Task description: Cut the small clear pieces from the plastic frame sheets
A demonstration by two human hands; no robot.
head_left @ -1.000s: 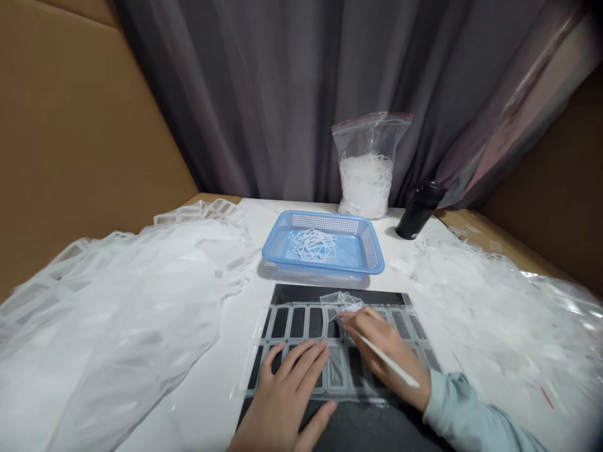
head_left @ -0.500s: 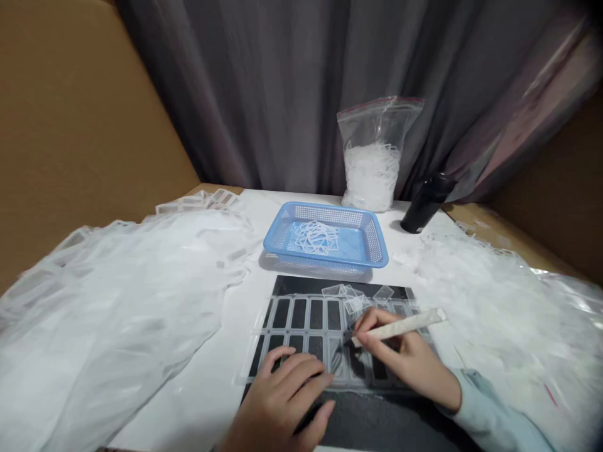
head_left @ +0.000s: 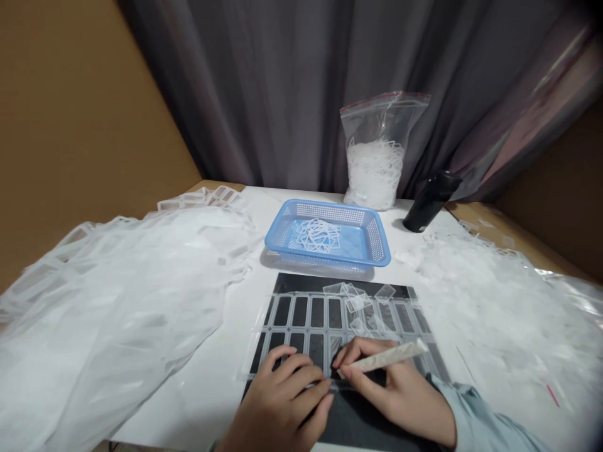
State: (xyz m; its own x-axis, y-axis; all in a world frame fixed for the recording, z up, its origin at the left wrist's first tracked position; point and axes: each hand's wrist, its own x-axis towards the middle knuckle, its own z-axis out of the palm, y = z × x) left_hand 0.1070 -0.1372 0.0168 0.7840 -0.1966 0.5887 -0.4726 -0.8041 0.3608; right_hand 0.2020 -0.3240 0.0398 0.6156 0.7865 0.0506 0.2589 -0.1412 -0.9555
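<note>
My right hand point(head_left: 396, 392) is closed in a pen grip around a slim stick wrapped in whitish material point(head_left: 393, 356). Its tip points down at a clear plastic sheet point(head_left: 285, 329) with rows of rectangular frames; my fingers hide the exact contact point. The sheet lies over a black mat point(head_left: 358, 420). Resting on the sheet's near left part, my left hand point(head_left: 287, 398) has its fingers stretched out and slightly bent, holding nothing visible. Several loose clear rectangles point(head_left: 358, 303) lie on the sheet's upper right part, beyond my right hand.
A blue basket point(head_left: 273, 245) holds a heap of thin white frames point(head_left: 318, 235). Behind it stand a filled zip bag point(head_left: 374, 172) and a black bottle point(head_left: 431, 204). A large pile of translucent sheets point(head_left: 155, 307) covers the left; translucent scraps point(head_left: 509, 301) cover the right.
My right hand has moved left and nearer to me with the stick, uncovering more loose clear pieces on the sheet. My left hand stays almost in place.
</note>
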